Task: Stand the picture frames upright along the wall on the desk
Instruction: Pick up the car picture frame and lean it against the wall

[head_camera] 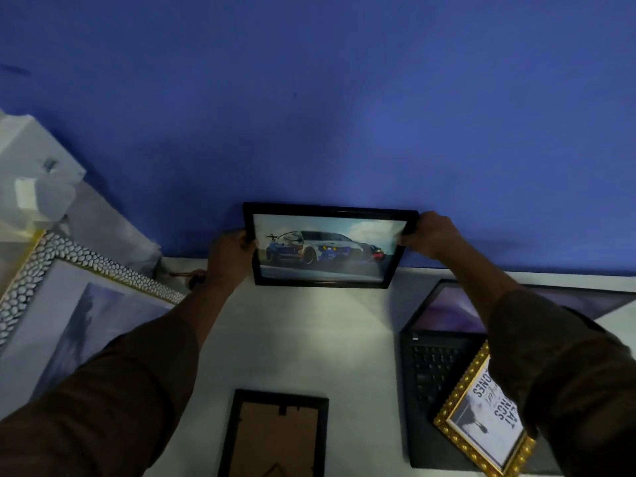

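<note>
A black frame with a car picture [327, 247] stands upright against the blue wall [344, 115] at the back of the white desk [309, 339]. My left hand [230, 258] grips its left edge and my right hand [428, 237] grips its upper right corner. A black frame [275, 435] lies face down at the front of the desk, its brown backing showing. A gold-rimmed frame with printed text [481, 418] lies on the laptop. At the left a large frame with a pebbled silver border [69, 304] lies tilted.
An open black laptop [433, 366] sits on the right side of the desk, its screen leaning back toward the wall. White boxes and wrapped packaging [31, 180] are piled at the far left. A small brown object [192, 275] lies by the wall behind my left wrist.
</note>
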The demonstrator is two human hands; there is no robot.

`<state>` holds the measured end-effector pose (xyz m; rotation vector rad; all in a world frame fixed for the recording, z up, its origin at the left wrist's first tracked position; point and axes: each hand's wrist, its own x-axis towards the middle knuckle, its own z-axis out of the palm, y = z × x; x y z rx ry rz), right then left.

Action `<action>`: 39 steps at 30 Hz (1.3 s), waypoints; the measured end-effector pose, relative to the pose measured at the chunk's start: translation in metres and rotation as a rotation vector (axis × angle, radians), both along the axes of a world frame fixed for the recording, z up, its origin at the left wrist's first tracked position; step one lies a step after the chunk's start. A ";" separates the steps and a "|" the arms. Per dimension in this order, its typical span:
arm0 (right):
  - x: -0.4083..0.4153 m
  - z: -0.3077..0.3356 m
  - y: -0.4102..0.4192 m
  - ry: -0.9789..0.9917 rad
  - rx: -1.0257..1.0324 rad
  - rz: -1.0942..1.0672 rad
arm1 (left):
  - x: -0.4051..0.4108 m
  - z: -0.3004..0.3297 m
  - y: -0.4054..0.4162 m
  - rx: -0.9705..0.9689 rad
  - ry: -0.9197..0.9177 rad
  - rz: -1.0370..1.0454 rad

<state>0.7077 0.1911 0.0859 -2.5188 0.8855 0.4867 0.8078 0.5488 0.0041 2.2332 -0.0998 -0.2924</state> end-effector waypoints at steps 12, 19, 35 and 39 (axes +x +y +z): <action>-0.004 -0.006 -0.005 -0.046 0.059 -0.105 | -0.011 0.011 -0.012 0.070 0.004 0.002; -0.029 0.022 0.008 -0.104 0.044 -0.086 | -0.047 0.027 -0.014 0.021 0.017 0.097; -0.090 0.060 0.117 -0.298 0.195 0.412 | -0.238 0.080 0.070 -0.108 -0.011 0.531; -0.097 0.061 0.159 -0.254 0.257 0.618 | -0.286 0.081 0.106 -0.131 0.019 0.681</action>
